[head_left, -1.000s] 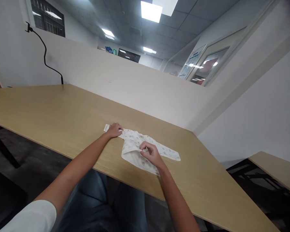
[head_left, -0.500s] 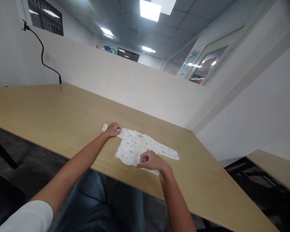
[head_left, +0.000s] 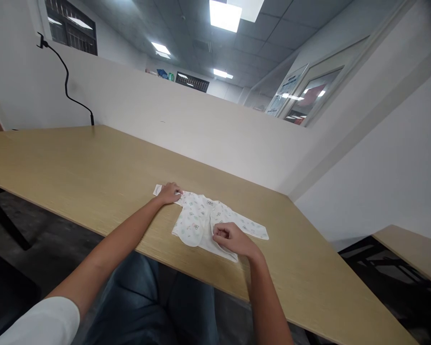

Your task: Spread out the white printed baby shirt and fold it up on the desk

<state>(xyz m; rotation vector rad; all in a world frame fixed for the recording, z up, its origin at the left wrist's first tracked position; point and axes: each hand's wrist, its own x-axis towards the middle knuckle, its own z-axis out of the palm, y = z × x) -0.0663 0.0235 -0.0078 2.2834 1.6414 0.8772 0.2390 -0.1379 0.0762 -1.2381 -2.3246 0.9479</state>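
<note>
A small white baby shirt (head_left: 192,218) with a pale printed pattern lies front up on the table, its long sleeves stretched to both sides. My left hand (head_left: 170,193) bears down on the sleeve at the left, near the shoulder, with bent fingers gathered on the cloth. The cuff shows beyond its wrist. At the front opening, my right hand (head_left: 232,238) is closed in a pinch on the edge of the right front panel, which is lifted a little. The inner back of the shirt shows between the two panels. Part of the right panel is hidden behind this hand.
The wooden table (head_left: 122,163) runs along a white partition (head_left: 187,129). A black bendy holder (head_left: 66,79) rises at the back left corner. Another table (head_left: 413,249) stands at the right, beyond a gap. My legs are under the front edge.
My right hand has moved slightly right, drawing the front panel's edge with it, so the shirt's opening is wider. The left hand stays on the sleeve.
</note>
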